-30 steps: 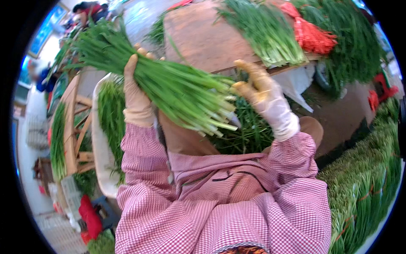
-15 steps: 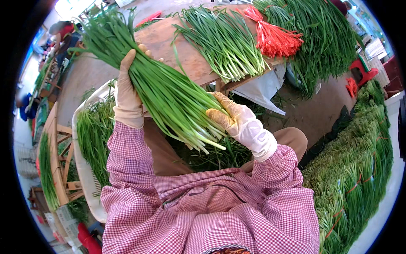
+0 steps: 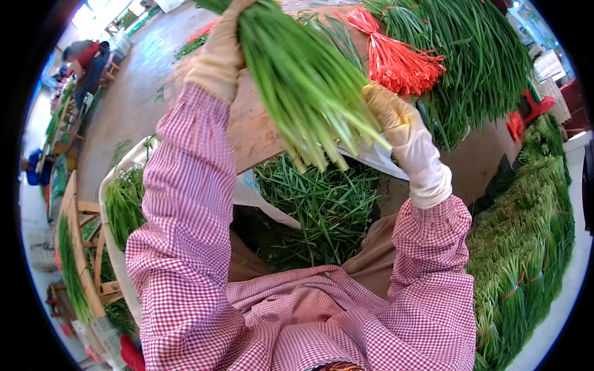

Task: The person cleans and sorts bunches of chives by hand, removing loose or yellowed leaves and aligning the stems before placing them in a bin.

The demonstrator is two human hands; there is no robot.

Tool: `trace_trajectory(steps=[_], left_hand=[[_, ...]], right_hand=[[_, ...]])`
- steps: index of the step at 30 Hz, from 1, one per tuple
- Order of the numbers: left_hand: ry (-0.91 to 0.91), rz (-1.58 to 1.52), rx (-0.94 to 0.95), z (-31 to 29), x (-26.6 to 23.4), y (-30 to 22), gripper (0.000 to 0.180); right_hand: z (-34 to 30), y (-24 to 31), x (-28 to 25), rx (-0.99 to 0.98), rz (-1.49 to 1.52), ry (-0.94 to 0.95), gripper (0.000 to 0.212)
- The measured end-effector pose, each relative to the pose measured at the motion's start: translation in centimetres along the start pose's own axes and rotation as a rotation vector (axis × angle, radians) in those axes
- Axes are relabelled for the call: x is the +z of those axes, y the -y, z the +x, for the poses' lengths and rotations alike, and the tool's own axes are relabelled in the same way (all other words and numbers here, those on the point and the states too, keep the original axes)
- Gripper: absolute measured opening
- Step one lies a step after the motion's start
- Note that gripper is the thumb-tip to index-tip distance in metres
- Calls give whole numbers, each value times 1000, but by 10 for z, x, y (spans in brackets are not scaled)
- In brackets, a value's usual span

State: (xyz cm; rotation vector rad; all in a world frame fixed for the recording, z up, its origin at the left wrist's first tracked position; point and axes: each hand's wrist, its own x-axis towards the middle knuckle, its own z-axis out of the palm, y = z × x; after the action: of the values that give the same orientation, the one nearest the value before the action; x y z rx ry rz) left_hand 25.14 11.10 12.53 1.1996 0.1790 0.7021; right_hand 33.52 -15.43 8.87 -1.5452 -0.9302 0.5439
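A thick bunch of green chives (image 3: 294,68) is lifted over the wooden table, its pale cut ends slanting down to the right and blurred by motion. My left hand (image 3: 221,57), in a cream glove, grips it near the top of the view; part of that hand and the leaf tips lie outside the picture. My right hand (image 3: 405,133), in a yellow-stained white glove, has its bent fingers against the right side of the stalks near the cut ends. Behind the held bunch, loose chives (image 3: 337,37) on the table are mostly covered.
A bundle of red ties (image 3: 399,52) lies on the table (image 3: 253,127) beside a large chive heap (image 3: 470,55). Cut leaves (image 3: 315,204) are piled below the table. Tied bunches (image 3: 526,247) are stacked at right, and a white basket (image 3: 117,204) stands at left. Two people (image 3: 86,62) are far left.
Both hands and the chive bunch have moved up and away from me, slightly right. The bunch now covers most of the chives on the table, and the leaf pile below shows more.
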Motion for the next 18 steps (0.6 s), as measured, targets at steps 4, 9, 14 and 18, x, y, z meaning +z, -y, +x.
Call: trace_trajectory(steps=[4,9,14,18], left_hand=[[-54,-139,-257,46,8,64,32],[-167,-267,-458,55,-18,130,17],[-254,-185,-549,66,-13,131,22],[-289,-148,-551,66,-11,135,22]], right_hand=[[14,-33,-30,177,-28,39,50],[12,-56,-34,181,-134,17,46],[16,-30,-48,183,-706,-75,48],[29,-4,-21,-119,-871,-190,66]])
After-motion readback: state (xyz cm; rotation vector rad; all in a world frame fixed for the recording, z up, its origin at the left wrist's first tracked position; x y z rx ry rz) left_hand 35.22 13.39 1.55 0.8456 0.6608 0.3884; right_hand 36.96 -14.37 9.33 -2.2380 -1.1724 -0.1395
